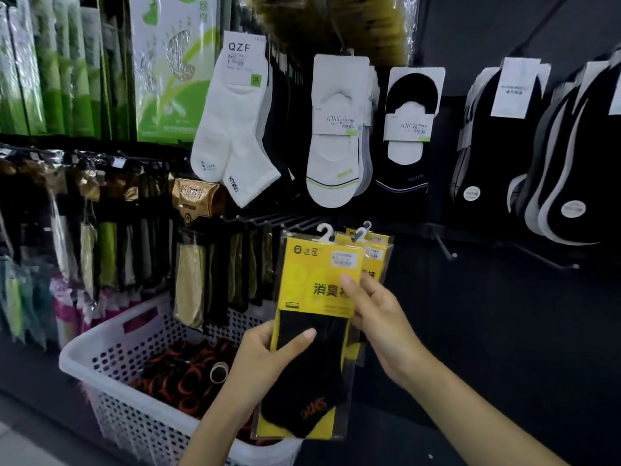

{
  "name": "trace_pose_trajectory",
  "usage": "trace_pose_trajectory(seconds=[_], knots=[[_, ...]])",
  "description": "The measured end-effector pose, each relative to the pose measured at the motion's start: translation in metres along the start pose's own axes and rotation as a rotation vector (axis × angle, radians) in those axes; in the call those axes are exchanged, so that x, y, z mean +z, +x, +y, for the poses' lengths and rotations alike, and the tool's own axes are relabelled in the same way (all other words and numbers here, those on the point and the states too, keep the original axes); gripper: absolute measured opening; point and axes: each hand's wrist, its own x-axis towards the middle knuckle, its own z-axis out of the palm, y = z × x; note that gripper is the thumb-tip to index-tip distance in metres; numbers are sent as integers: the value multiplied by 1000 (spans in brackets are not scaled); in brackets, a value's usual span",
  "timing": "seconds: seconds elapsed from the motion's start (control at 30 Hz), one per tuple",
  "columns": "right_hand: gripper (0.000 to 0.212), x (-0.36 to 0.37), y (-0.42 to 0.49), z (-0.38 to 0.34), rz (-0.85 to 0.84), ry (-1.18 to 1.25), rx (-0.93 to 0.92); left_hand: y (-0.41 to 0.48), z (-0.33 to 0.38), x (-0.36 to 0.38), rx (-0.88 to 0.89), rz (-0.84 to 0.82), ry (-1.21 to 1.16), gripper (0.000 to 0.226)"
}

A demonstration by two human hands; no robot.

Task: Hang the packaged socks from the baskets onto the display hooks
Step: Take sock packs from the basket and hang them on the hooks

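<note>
- Presently, centre frame: left hand point(268, 358) curls round the front sock pack point(316, 287) low down, thumb across its face; right hand point(379, 317) pinches that pack's right edge, rear pack point(378, 255) just behind.
- Recommended: separate one pack, keep it upright, and feed its hanger loop point(325, 232) squarely over a bare display hook point(447, 248).
- Count: two yellow packs, two hanger loops, one basket point(100, 334) lower left.

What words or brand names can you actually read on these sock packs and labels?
"QZF": card label on the white ankle socks.
"消臭": yellow pack held by the left hand and right hand; the next character is covered.
Orange letters on its black sock: upside down, unreadable.
Other sock cards and the pack's sticker: too blurred.
</note>
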Motion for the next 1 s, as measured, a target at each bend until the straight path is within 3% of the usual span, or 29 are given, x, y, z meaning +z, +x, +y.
trace_pose_trajectory(seconds=[0.2,0.37,0.63,0.8,0.9,1.0], knots=[[17,-14,-8,11,305,-6,-62,6,-2,21,53,-53,-31,54],[16,-27,2,15,365,-65,-61,11,1,36,35,-26,-52,65],[14,-20,41,25,411,-139,23,27,-16,40,11,60,-94,71],[21,-30,59,46,556,-30,176,40,-46,47,-36,38,-75,73],[28,-42,63,64,664,-60,227,40,-67,54,-81,-11,-36,61],[15,-60,49,89,769,-97,285,31,-91,57,-166,-29,85,60]])
